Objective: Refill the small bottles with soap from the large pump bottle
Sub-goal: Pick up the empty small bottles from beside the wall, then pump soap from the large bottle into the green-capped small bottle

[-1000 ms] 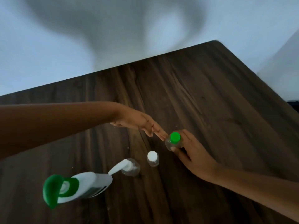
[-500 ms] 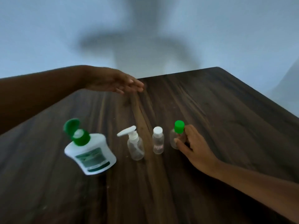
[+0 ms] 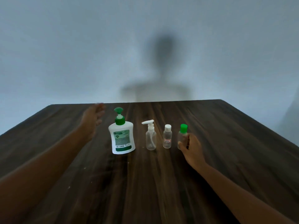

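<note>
Nearest the camera two bare forearms reach out over the dark wood-grain desk. The right hand grasps the green-capped bottle from its right side, thumb and fingers curled round the clear body, and the bottle stands upright on the desk at the right end of a row. Its green cap is on, and the little of the body that shows looks clear. Just beside it to the left stands the white-capped bottle with a small red-edged label, see-through and seemingly empty. Left of that is the clear spray bottle with a white pump head and a thin tube curving down inside, no liquid visible. At the left end, a little apart, the large pump bottle stands upright – white and opaque with a green pump and green label, so its fill level cannot be read. Beyond it and to its left the left hand hovers above the desk, blurred, fingers loosely spread and holding nothing. Past the far desk edge a pale wall carries the person's shadow.
</note>
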